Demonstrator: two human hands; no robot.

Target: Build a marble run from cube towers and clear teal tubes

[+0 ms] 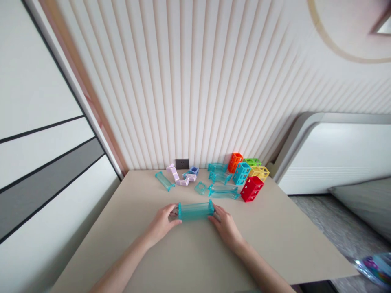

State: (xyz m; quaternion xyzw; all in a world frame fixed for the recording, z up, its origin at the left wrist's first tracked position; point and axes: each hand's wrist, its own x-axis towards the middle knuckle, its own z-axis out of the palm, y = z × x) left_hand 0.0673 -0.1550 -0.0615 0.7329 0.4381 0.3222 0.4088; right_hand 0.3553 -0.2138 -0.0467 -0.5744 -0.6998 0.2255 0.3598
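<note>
A clear teal track piece [196, 211] lies across the middle of the beige table [195, 260]. My left hand [161, 224] grips its left end and my right hand [225, 226] grips its right end. Just beyond it lie more teal track pieces [224, 191], a small teal square piece [200, 188] and another teal track [164, 180] further left. A lilac zigzag track [180, 176] and a small blue block [192, 171] sit by the wall.
Hollow cubes stand at the back right: red [251, 188], blue [241, 173], orange [235, 162], green [252, 162], yellow [260, 173]. A dark wall socket [182, 163] sits behind them. The ribbed wall bounds the table's far edge; a bed [336, 158] lies right.
</note>
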